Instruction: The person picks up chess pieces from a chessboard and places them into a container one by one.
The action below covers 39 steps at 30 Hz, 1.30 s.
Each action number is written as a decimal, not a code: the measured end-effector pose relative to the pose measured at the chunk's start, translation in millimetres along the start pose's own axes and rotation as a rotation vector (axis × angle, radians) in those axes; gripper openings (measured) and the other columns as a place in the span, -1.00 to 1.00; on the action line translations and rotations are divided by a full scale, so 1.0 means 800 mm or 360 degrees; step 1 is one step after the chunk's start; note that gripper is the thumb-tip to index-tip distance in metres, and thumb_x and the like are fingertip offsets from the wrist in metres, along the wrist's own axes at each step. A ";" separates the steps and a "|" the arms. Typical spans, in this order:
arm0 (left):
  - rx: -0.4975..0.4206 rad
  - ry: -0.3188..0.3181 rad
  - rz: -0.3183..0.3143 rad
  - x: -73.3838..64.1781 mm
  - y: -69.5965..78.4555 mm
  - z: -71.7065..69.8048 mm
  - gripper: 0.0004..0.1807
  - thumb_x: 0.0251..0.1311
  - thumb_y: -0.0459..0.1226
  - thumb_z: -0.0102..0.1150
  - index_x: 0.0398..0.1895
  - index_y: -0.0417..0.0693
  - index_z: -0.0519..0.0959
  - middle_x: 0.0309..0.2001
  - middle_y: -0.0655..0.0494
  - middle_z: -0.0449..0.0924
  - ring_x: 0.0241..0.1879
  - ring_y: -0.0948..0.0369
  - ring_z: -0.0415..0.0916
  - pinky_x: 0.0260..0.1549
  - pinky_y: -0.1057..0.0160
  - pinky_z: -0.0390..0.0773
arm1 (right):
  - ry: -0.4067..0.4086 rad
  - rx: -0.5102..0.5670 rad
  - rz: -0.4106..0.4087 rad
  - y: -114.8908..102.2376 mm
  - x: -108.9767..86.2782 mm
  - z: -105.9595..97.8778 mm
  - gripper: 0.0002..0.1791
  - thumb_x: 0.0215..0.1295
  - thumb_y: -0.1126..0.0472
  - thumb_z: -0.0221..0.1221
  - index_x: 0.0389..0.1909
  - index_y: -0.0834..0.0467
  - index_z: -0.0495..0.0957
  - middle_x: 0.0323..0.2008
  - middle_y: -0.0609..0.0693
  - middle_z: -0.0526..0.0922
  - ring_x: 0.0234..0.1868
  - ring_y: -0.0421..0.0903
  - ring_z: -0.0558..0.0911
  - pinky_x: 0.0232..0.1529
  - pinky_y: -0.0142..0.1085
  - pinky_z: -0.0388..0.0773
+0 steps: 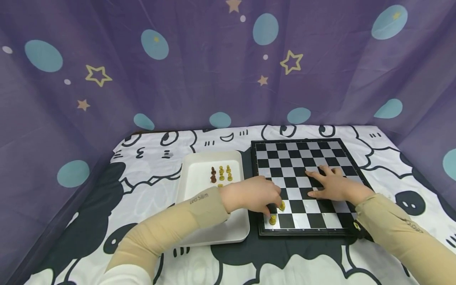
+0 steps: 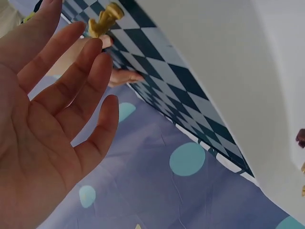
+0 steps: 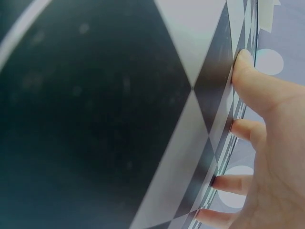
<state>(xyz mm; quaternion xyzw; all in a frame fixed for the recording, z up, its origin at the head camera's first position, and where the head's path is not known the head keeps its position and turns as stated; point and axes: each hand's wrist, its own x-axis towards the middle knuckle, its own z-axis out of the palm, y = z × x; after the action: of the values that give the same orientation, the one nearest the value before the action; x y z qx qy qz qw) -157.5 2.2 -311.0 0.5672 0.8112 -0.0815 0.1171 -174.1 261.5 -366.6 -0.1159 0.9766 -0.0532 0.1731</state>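
Note:
A black-and-white chessboard [image 1: 293, 194] lies flat on the right. Two gold chess pieces stand at its near left corner: one chess piece [image 1: 272, 220] on the corner square, another chess piece [image 1: 282, 206] just beyond it. My left hand [image 1: 254, 194] hovers beside them, reaching over from the left. In the left wrist view its fingers [image 2: 86, 102] are loosely bent with nothing between them, and a gold piece [image 2: 109, 18] shows past the fingertips. My right hand [image 1: 331, 185] rests on the board's right half, fingers [image 3: 250, 131] spread and touching the surface.
Left of the board sits a white tray [image 1: 194, 160] holding brown chess pieces [image 1: 213, 177] and several gold chess pieces [image 1: 221, 174]. My left forearm crosses it. A cartoon-print cloth [image 1: 153, 158] covers the table. A purple curtain [image 1: 199, 87] hangs behind.

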 end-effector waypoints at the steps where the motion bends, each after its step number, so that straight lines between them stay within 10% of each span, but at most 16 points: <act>1: 0.0002 -0.0011 0.0004 0.001 0.001 0.001 -0.59 0.03 -0.04 0.34 0.01 0.21 0.63 -0.12 0.31 0.58 -0.11 0.34 0.51 -0.13 0.30 0.43 | 0.0000 0.0002 -0.0002 0.000 0.000 0.000 -0.01 0.04 -0.47 0.07 0.37 0.09 0.20 0.29 0.46 0.03 0.20 0.59 0.06 -0.05 0.43 0.29; 39: 0.0100 0.0029 0.0101 0.005 0.011 0.013 -0.85 0.13 -0.02 0.26 -0.47 0.17 0.66 -0.30 0.35 0.56 -0.37 0.41 0.45 -0.33 0.33 0.35 | -0.0004 0.0006 0.0001 0.002 0.001 0.002 0.00 0.04 -0.48 0.06 0.37 0.09 0.20 0.30 0.46 0.01 0.20 0.58 0.05 -0.05 0.43 0.28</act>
<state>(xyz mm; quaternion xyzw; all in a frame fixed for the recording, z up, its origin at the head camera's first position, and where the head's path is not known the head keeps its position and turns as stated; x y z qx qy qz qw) -149.7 5.8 -322.0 0.5968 0.7908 -0.0980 0.0943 -174.6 262.6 -368.2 -0.1153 0.9763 -0.0547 0.1746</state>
